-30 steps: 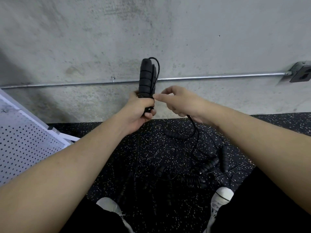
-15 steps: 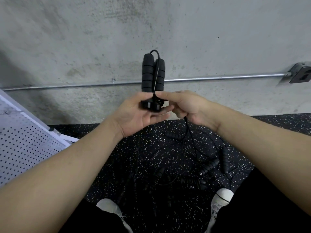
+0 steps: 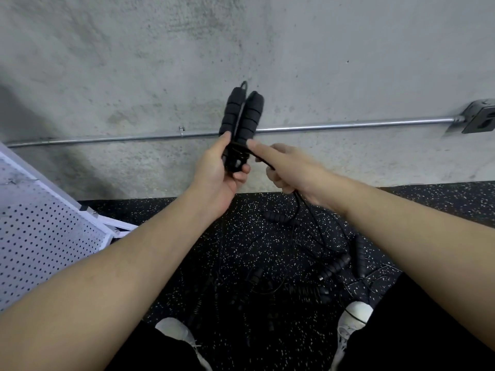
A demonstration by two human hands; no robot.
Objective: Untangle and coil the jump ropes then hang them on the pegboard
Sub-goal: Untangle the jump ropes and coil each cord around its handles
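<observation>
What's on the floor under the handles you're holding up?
Below the paired handles in the left hand, more black jump ropes lie tangled on the speckled floor, cords crossing. Both forearms cover part of the pile, so a count isn't possible.

Below my raised hands I see a tangle of black jump ropes with ribbed foam handles (image 3: 308, 266) cluttering the speckled black rubber floor (image 3: 442, 199), a white perforated pegboard (image 3: 40, 236) blocking the left, and a grey concrete wall (image 3: 348, 62) closing off ahead.
</observation>
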